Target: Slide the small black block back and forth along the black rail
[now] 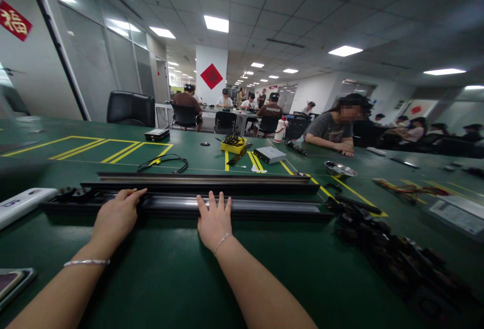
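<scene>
A long black rail-like piece (280, 214) with a shiny grey strip along it lies crosswise on the green table. On its left part rests my left hand (116, 215), fingers stretched out toward the right; its thumb is hidden. My right hand (215, 220) lies flat with spread fingers over the middle of the same piece, touching the strip. Small black parts (73, 194) sit at the left end. Just behind, a second long black bar (257, 188) and a thinner grey-edged bar (204, 178) lie parallel.
Left stands a white case (22, 205); a phone-like device (15, 283) lies nearer. A heap of dark parts (393, 253) spreads on the right. Behind are a metal bowl (340, 169), a grey box (269, 154), a yellow container (232, 146) and a cable (177, 160). A person (333, 127) leans on the table.
</scene>
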Available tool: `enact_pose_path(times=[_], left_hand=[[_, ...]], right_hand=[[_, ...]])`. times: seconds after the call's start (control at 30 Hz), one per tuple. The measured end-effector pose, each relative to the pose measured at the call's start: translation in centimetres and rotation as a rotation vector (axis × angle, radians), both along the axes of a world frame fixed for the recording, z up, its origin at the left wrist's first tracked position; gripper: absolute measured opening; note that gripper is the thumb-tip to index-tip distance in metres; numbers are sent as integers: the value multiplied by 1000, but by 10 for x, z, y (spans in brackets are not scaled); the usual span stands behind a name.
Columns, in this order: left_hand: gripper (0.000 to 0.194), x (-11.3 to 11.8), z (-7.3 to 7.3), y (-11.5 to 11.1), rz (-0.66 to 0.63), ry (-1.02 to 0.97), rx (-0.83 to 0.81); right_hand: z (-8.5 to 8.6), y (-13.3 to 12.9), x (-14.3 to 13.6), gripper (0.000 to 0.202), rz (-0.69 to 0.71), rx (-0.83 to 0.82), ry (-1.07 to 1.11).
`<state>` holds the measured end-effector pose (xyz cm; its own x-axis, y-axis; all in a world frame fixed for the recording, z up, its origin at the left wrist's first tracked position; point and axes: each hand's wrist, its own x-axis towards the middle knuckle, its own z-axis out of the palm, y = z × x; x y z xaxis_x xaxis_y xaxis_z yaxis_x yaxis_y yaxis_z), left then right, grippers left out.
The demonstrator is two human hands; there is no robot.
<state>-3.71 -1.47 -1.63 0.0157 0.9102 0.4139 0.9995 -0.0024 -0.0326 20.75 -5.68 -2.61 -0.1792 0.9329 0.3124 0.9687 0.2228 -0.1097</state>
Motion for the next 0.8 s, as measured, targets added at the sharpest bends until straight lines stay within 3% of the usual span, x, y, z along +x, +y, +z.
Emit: enact_pose_path(times=[0.43, 0.8], left_hand=[[44, -2, -5, 6, -67, -19, 65], [44, 4, 2, 0, -34, -13, 3]], right_hand=[[2, -1, 0, 52, 3, -19, 1], [-1, -1, 0, 49, 2, 7, 3]])
